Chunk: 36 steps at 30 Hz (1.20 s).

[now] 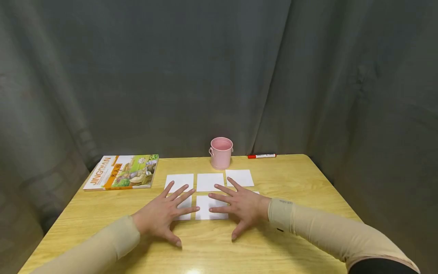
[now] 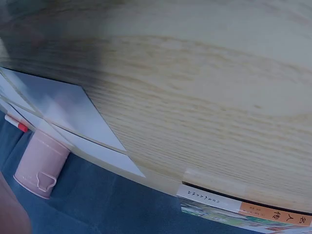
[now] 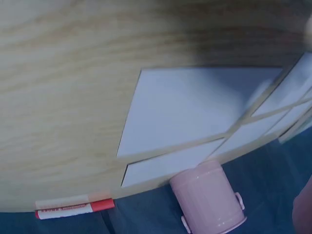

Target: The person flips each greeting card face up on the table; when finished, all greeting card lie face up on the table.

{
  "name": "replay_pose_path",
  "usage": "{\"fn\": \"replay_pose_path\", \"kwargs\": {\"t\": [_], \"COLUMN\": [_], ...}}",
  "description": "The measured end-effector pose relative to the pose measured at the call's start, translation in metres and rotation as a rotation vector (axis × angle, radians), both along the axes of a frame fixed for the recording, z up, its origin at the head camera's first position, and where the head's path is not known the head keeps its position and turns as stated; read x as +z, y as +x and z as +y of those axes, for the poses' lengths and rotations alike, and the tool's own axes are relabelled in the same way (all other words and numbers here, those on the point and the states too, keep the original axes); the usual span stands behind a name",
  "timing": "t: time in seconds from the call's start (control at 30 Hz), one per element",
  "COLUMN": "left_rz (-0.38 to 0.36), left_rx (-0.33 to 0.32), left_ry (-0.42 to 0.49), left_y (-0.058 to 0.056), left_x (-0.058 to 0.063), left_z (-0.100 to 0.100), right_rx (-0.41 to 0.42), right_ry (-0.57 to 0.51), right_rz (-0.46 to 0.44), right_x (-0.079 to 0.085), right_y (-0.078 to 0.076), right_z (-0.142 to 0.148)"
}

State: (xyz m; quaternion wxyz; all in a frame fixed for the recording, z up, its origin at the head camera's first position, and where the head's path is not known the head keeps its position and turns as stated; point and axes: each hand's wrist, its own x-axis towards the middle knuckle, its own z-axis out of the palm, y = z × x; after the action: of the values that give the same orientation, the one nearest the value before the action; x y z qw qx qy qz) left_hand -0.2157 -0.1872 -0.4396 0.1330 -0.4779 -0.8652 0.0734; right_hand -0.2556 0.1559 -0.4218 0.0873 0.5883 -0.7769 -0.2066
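Blank white cards lie in two rows of three on the table. My left hand [image 1: 164,211] spreads its fingers over the front-left card [image 1: 184,215], holding nothing. Over the front row, with fingers spread too, my right hand [image 1: 244,205] overlaps the front-middle card [image 1: 205,209] and hides most of the front-right card [image 3: 195,107]. Behind them are the back-left card [image 1: 179,180], the back-middle card [image 1: 210,182] and the back-right card [image 1: 241,179]. In the left wrist view only a blurred bit of the hand [image 2: 9,214] shows at the edge.
A pink bucket [image 1: 221,156] with small side handles stands behind the cards. To its right lies a red-capped white marker [image 1: 262,156] at the table's back edge. A magazine [image 1: 124,171] is at the back left of the wooden table [image 1: 291,182]. Grey curtains [image 1: 171,76] surround the table.
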Motion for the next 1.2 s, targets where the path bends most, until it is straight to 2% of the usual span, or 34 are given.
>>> {"fn": "replay_pose_path", "kwargs": {"t": [0.2, 0.4, 0.57, 0.8, 0.93, 1.2], "left_rz": [-0.046, -0.03, -0.022, -0.091, -0.111, -0.171], "left_rx": [0.042, 0.064, 0.054, 0.079, 0.115, 0.22], "left_ry": [-0.043, -0.039, -0.015, 0.03, 0.099, 0.18], "left_y": [-0.002, -0.004, -0.004, -0.007, -0.016, -0.05], "left_x": [0.005, 0.003, 0.002, 0.001, 0.007, 0.033], "left_z": [0.005, 0.005, 0.006, 0.011, 0.016, 0.031], "right_rx": [-0.012, 0.004, -0.007, -0.066, -0.143, -0.346], "right_ry": [-0.004, -0.009, -0.03, -0.094, -0.175, -0.418], "right_rz": [0.035, 0.059, 0.039, -0.044, -0.117, -0.281], "right_x": [0.004, 0.004, 0.003, 0.005, 0.011, 0.032], "right_y": [-0.004, -0.007, -0.007, -0.01, -0.016, -0.039], "right_z": [0.003, 0.005, 0.005, 0.007, 0.011, 0.02]}}
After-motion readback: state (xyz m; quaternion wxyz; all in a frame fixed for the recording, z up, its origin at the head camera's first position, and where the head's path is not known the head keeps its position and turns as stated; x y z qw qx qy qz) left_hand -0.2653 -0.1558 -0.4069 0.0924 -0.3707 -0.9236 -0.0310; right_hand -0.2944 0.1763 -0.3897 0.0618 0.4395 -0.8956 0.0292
